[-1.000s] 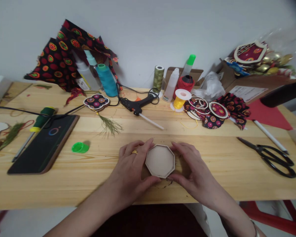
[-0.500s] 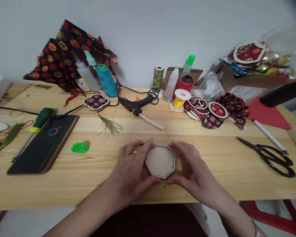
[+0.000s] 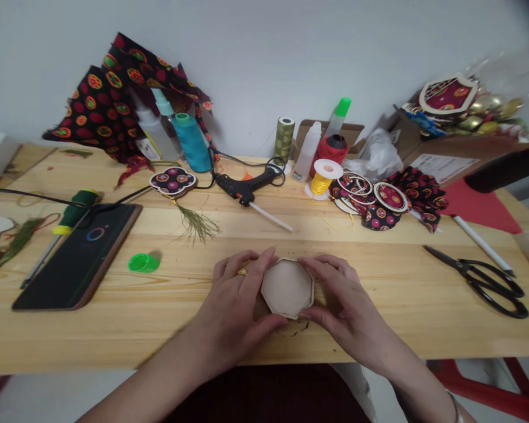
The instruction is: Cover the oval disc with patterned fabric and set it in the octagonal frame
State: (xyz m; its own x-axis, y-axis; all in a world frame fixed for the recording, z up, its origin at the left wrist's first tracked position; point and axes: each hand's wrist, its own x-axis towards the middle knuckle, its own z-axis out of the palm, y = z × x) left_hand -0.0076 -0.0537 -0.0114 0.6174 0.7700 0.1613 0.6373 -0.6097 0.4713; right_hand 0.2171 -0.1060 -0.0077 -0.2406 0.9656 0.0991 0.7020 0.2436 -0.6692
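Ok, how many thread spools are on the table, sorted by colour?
Teal spool: 1
Olive spool: 1
Red spool: 1
Yellow spool: 1
Dark green spool, lying on its side: 1
Total: 5

The left hand (image 3: 237, 299) and right hand (image 3: 344, 301) cover the side edges of the hexagonal piece (image 3: 287, 286); both forearms run off the bottom edge. Print on the paper label (image 3: 448, 166) is too small to read; the clear bag (image 3: 500, 82) is blurred
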